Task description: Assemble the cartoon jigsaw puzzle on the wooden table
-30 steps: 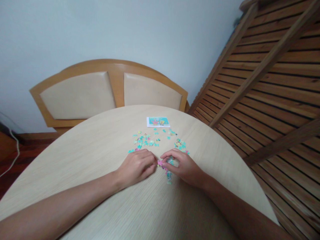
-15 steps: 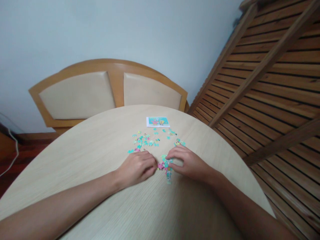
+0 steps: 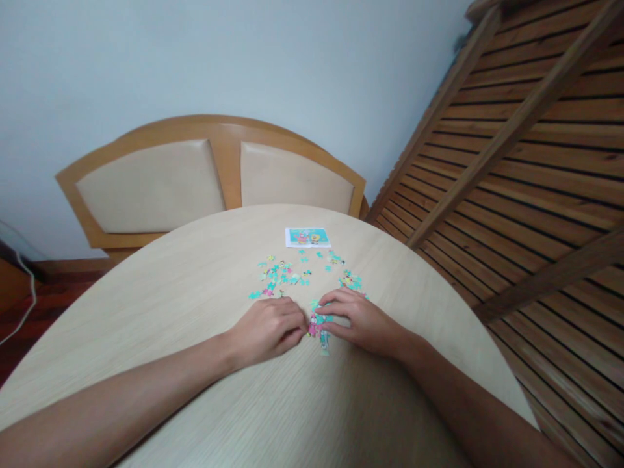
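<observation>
A small joined section of jigsaw puzzle (image 3: pixel 313 326), pink, teal and white, lies on the table between my hands. My left hand (image 3: pixel 271 330) rests on its left side with curled fingers, the fingertips closed at the section's pink edge. From the right, my right hand (image 3: pixel 363 320) holds the section between thumb and fingers, covering part of it. A narrow strip of the section sticks out toward me below the right thumb. Loose jigsaw pieces (image 3: pixel 280 276) are scattered beyond the left hand. Another small group of pieces (image 3: pixel 350 280) lies just past the right hand.
A picture card (image 3: pixel 308 238) with a pink and a yellow cartoon figure lies at the far side of the round wooden table (image 3: pixel 195 273). Behind it stands a padded wooden backrest (image 3: pixel 231 162) against the wall. Slatted wood (image 3: pixel 536 143) rises on the right.
My right hand has shifted slightly left, and the section's right part has moved left against the pink part. More loose pieces show past the right hand. My left hand has hardly moved.
</observation>
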Tool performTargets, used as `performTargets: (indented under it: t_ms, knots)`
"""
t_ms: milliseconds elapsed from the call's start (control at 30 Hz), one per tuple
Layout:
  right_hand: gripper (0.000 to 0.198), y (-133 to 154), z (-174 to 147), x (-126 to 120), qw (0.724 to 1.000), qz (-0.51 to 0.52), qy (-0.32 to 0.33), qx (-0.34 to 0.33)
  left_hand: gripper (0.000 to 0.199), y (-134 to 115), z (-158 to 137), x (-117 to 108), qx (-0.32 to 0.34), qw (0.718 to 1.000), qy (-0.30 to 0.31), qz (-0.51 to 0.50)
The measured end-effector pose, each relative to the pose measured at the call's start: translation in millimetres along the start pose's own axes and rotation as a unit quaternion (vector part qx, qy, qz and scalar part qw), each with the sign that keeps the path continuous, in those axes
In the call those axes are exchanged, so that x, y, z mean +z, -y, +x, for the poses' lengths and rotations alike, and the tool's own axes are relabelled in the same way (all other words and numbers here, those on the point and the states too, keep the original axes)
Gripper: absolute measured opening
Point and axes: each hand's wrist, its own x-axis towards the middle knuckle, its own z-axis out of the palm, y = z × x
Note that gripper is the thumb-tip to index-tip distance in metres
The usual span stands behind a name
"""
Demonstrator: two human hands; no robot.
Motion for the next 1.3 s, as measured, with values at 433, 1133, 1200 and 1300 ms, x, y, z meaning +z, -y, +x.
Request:
performTargets:
  t_ms: [433,1133,1200,1300]
  knots:
    - [0.024,1.7,0.8,4.3,1.000,-0.002,0.003,-0.008,0.020,-0.4,-0.9,0.3,0.015,0.999,0.004,0.033]
    - [0.024,2.4,1.2,5.2,1.000,0.000,-0.003,-0.008,0.022,0.1,-1.9,-1.5,0.060,0.995,-0.009,0.073]
    - [0.024,2.3,1.3,5.3,1.000,0.001,-0.002,-0.008,0.021,0.0,-2.0,-1.6,0.060,0.996,-0.007,0.069]
    - [0.024,1.9,1.3,5.2,1.000,0.002,-0.001,-0.011,0.019,0.3,-2.7,-2.1,0.063,0.996,0.001,0.058]
